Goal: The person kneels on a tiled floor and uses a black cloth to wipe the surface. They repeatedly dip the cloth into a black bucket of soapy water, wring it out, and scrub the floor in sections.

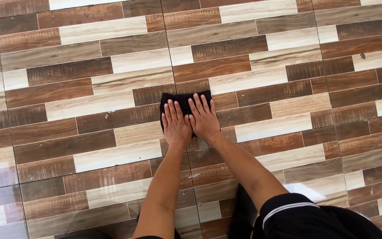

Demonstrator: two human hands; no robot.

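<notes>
While both hands — left hand point(174, 125), right hand point(204, 118) — press flat, black cloth point(182, 98) covers tile floor point(89, 106).

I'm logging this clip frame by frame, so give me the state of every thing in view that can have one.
black cloth: spread flat on the floor, pinned under both hands
left hand: open, palm down, fingers together on the cloth
right hand: open, palm down on the cloth, touching the left hand
tiled floor: glossy, with pale specks on some tiles
</notes>
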